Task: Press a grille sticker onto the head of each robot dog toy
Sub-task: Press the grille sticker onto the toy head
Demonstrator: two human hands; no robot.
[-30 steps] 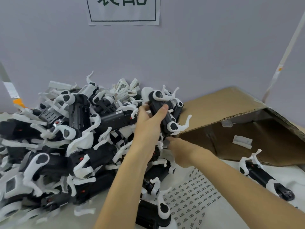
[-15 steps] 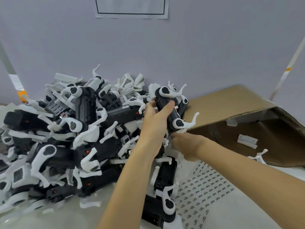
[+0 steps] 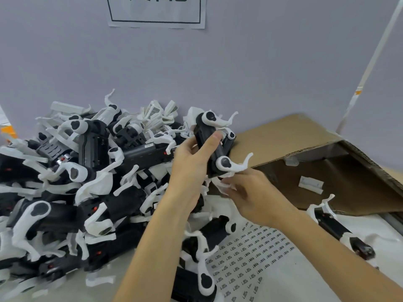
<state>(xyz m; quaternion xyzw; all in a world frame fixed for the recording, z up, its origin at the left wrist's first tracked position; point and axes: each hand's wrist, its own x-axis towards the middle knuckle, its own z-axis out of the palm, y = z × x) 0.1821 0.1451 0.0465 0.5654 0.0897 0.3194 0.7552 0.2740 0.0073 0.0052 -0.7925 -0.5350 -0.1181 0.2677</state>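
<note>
Across the left half of the frame lies a heaped pile of black-and-white plastic robot dog toys, legs tangled, stacked against the pale wall. Just right of the pile's crest, near the middle of the frame, the left hand grips one black robot dog toy with white legs, fingers and thumb curled round its body and holding it up off the heap, one end pointing toward the wall. Immediately below and to the right, the right hand reaches toward the toy's lower end with fingers loosely bent; whether it pinches a sticker or only touches a white leg cannot be told, as the fingertips are blurred. Beneath the right forearm, at lower centre, a white sheet of small printed grille stickers lies flat on the pale bench. Behind it, at right, is an open brown cardboard box, and at the far right a single black robot dog toy lies apart on the bench.

The step in hand looks like taking a fresh toy from the pile and readying its head. The next move probably calls for turning the head toward the worker, peeling one sticker from the sheet, and pressing it squarely on.
</note>
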